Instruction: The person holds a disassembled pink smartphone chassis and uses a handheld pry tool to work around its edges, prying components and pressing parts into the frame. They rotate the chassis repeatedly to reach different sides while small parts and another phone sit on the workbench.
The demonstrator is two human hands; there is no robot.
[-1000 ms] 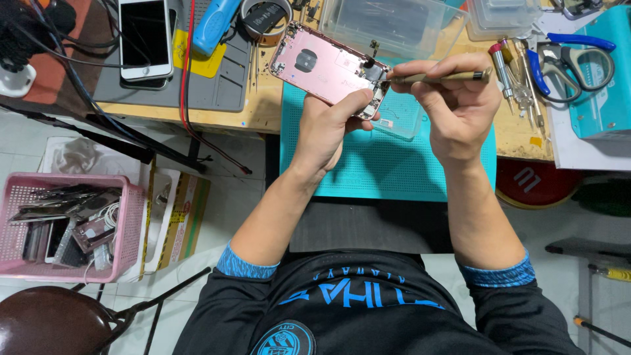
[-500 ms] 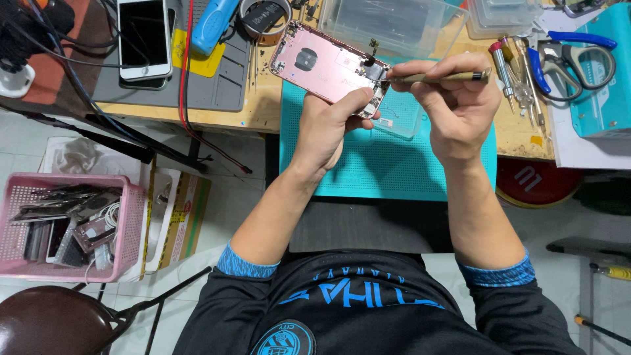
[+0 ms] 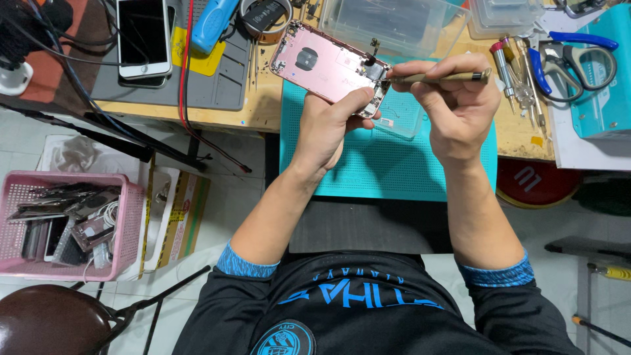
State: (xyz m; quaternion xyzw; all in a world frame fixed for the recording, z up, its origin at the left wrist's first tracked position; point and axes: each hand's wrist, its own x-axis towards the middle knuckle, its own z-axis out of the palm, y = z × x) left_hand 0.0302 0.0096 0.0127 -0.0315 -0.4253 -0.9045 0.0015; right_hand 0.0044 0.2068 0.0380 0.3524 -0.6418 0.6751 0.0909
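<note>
My left hand [image 3: 332, 125] grips a pink phone housing [image 3: 322, 64], opened so its inside faces up, tilted above the teal work mat [image 3: 388, 164]. My right hand [image 3: 453, 105] holds a slim brass-coloured screwdriver [image 3: 440, 77] level, its tip touching the housing's lower right corner near small dark parts. Both hands hover over the bench's front edge.
A white phone [image 3: 143, 36] lies on a grey mat [image 3: 217, 85] at the left, next to a blue tool [image 3: 211, 23]. Clear plastic boxes [image 3: 394, 23], several screwdrivers [image 3: 513, 72] and blue-handled scissors [image 3: 578, 56] sit at the back right. A pink basket [image 3: 125, 230] of parts stands on the floor.
</note>
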